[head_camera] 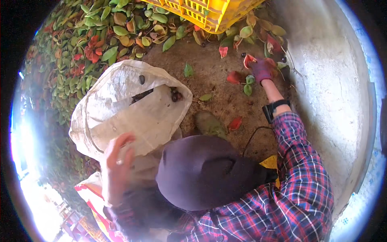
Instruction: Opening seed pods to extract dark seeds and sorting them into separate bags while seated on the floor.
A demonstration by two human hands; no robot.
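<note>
My right hand (263, 70), in a purple glove, reaches down to the floor beside the pale wall. A split red seed pod (249, 61) lies against its fingertips; whether they grip it is hidden. A dark seed (243, 55) is just past the pod, and green pods (248, 89) lie by the wrist. My bare left hand (119, 163) is blurred, its fingers apart and nothing visible in them, over the near rim of a white woven sack (127, 121). The sack gapes open, with dark seeds (175, 95) inside and one seed (141, 79) on its far inner side.
A large heap of green and red pods (90, 51) fills the far left. Beyond my right hand, a yellow plastic crate (216, 18) stands among pods. The pale wall (326, 75) runs along the right. My shoe (210, 124) rests on the brown floor (208, 72).
</note>
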